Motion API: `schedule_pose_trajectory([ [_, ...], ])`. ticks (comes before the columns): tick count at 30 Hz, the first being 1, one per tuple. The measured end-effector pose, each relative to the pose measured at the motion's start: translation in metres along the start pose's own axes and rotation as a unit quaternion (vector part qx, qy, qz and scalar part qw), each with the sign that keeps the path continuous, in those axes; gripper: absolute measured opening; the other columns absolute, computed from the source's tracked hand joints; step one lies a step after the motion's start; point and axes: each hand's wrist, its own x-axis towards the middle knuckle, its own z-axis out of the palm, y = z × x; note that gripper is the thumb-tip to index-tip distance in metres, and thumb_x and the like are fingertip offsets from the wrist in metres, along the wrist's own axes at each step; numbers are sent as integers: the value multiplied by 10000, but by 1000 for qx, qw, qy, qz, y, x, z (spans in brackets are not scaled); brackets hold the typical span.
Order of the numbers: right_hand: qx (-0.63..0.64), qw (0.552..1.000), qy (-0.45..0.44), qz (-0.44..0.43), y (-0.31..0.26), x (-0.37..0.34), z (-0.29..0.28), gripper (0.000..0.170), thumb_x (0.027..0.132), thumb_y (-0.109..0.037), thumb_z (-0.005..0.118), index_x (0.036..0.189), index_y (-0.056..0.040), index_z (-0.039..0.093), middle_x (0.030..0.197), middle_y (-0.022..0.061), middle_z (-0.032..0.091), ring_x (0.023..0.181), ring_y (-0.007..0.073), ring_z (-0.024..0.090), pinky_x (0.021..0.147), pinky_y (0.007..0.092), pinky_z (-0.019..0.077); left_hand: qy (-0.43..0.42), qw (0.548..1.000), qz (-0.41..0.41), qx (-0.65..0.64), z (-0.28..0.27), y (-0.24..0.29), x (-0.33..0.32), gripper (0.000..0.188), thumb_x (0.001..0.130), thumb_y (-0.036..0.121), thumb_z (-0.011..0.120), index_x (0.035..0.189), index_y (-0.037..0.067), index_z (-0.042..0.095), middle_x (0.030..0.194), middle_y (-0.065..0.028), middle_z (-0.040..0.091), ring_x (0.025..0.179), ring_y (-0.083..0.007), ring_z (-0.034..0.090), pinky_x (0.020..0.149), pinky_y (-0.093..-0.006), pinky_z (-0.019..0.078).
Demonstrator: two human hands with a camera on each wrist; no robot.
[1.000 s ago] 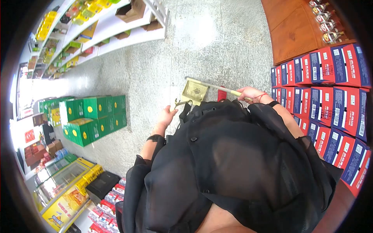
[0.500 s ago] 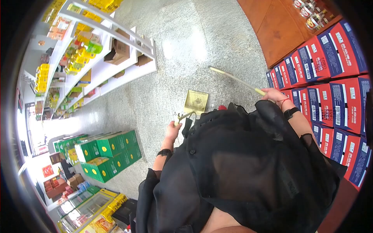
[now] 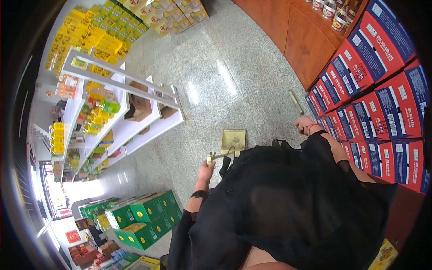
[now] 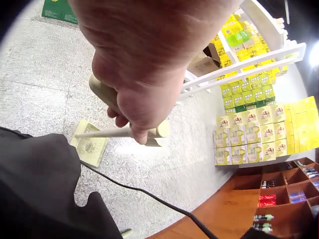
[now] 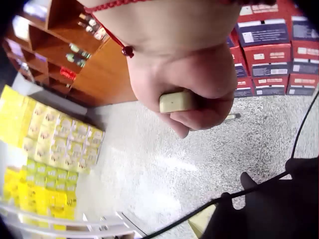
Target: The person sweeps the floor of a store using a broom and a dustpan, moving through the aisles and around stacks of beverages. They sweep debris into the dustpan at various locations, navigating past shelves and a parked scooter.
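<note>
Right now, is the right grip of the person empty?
No, in the right wrist view the right grip is curled around a pale yellowish, blunt-ended handle.

Below, a speckled grey floor (image 3: 261,90), polished, with long white reflections (image 3: 226,78) of light. On the left side, white open shelving (image 3: 150,130) with goods in yellow and green, and beyond it, high stacks of yellow cartons (image 3: 72,38). Further down, a pile of green boxes (image 3: 155,216) near a very bright opening (image 3: 85,186). On the right side, a reddish-brown wooden cabinet (image 3: 292,36), just beside red and blue cartons (image 3: 360,74), stacked in rows.
</note>
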Motion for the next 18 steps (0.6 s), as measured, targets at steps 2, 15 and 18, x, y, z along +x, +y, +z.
schedule_pose_trajectory([
  [2, -44, 999, -6, -13, 1, 5, 10, 180, 718, 8, 579, 590, -27, 457, 518, 54, 423, 375, 132, 386, 323, 282, 308, 10, 1000, 14, -9, 1, -4, 17, 315, 761, 285, 629, 908, 13, 566, 715, -88, 606, 644, -176, 580, 586, -312, 455],
  [15, -303, 923, -231, 47, -36, -72, 149, 121, 768, -112, 611, 705, -12, 584, 579, 55, 470, 436, 131, 377, 383, 269, 314, -89, 984, 128, 91, -54, 20, 70, 312, 778, 290, 600, 904, 10, 545, 715, -89, 587, 653, -180, 566, 597, -322, 445],
  [18, -317, 931, -182, 16, -37, -101, 179, 104, 765, -117, 609, 726, -25, 585, 578, 35, 489, 426, 108, 387, 370, 253, 318, -116, 986, 108, 50, -80, 25, 74, 296, 779, 285, 595, 899, 18, 550, 699, -79, 577, 634, -173, 552, 585, -320, 441],
])
